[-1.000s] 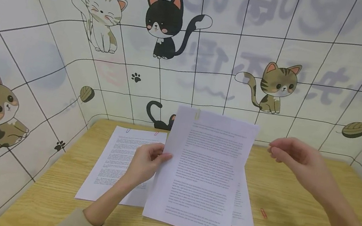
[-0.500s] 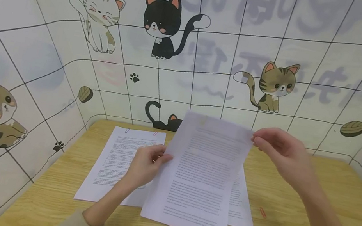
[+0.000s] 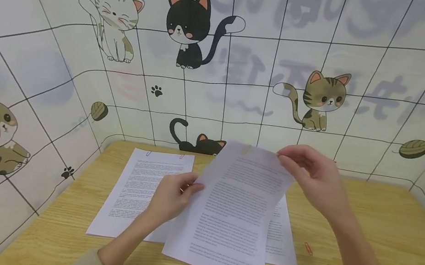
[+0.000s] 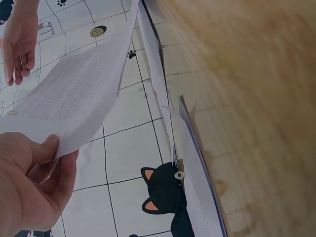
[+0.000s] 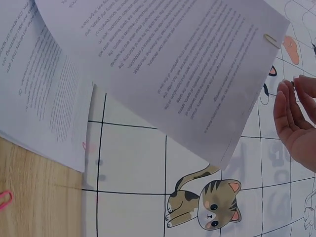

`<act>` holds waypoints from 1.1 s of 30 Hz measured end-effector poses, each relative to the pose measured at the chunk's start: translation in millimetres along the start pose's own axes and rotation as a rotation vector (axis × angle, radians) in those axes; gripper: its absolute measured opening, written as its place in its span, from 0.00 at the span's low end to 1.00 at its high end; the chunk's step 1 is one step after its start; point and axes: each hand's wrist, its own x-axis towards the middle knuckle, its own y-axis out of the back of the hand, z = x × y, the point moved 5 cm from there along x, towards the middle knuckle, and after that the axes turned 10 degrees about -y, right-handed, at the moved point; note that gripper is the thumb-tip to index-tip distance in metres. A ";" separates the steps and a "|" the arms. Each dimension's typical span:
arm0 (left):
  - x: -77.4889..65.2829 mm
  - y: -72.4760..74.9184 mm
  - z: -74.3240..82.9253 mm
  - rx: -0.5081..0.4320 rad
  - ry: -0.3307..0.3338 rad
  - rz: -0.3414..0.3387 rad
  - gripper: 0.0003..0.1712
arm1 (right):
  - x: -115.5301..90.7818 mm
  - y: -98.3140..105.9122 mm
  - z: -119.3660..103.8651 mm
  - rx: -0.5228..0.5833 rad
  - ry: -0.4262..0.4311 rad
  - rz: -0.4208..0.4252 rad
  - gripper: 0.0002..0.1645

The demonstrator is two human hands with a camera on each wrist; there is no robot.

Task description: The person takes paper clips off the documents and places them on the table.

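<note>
My left hand (image 3: 171, 195) pinches the left edge of a printed paper stack (image 3: 232, 219), raised off the table and tilted. In the left wrist view, my thumb lies on its face. A yellow paper clip (image 5: 271, 40) sits on the stack's top edge. My right hand (image 3: 313, 178) is at the top right corner, overlapping it in the head view. In the right wrist view that hand is apart from the paper, thumb and fingertips together. A small dark thing (image 5: 293, 85) shows between them, too small to name.
A second printed stack (image 3: 140, 195) lies on the wooden table (image 3: 378, 242) at left, with two paper clips on its top edge. More printed paper (image 3: 283, 241) lies beneath the raised stack. A loose red paper clip (image 3: 308, 248) lies at right. A cat-patterned wall covering (image 3: 242, 100) stands behind.
My right hand has moved left from beside the stack to its top right corner. The raised stack has leaned back, its top edge shifting right and down, while my left hand keeps its hold.
</note>
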 end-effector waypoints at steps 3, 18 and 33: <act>-0.1 -0.7 1.0 0.021 -0.018 -0.005 0.05 | 1.6 -5.2 -1.7 0.012 -0.002 0.001 0.09; -1.2 -2.5 5.4 0.056 -0.047 -0.020 0.04 | 9.9 -23.9 -13.3 -0.064 0.133 0.126 0.11; -2.0 -4.5 7.0 0.050 -0.055 -0.041 0.04 | 17.1 -35.7 -4.6 -0.005 0.049 0.079 0.04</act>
